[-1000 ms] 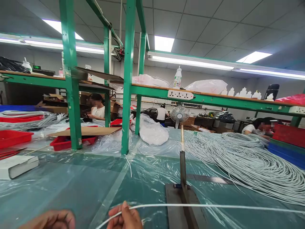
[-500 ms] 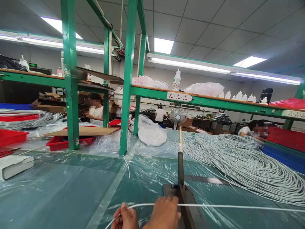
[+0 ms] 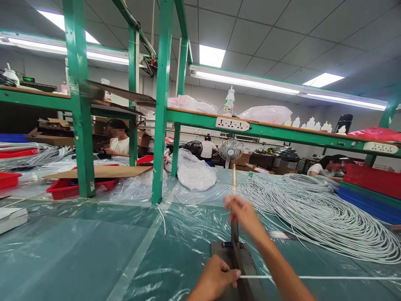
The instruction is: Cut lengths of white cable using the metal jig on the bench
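The white cable (image 3: 338,277) runs crosswise, nearly level, over the lever cutter's base (image 3: 219,249) and off rightward, its near end pinched by the left hand (image 3: 215,276). At the upright lever (image 3: 234,177), the right hand's (image 3: 242,211) fingers curl; whether they grip, I cannot tell. Coiled cable (image 3: 313,209) lies beyond.

1. No word or number can be read for sure.
2. A colored label (image 3: 229,108) is seen on the white squeeze bottle (image 3: 229,99) on the shelf (image 3: 272,132), but its print is too small to be read.
3. An orange-red patch is seen on the capped bottle (image 3: 107,93) farther left; no letters can be made out.
4. A green lit sign (image 3: 29,79) is seen far left, its marks blurred.
5. A round badge (image 3: 231,152) is set on the fan (image 3: 237,147), too tiny to be read.
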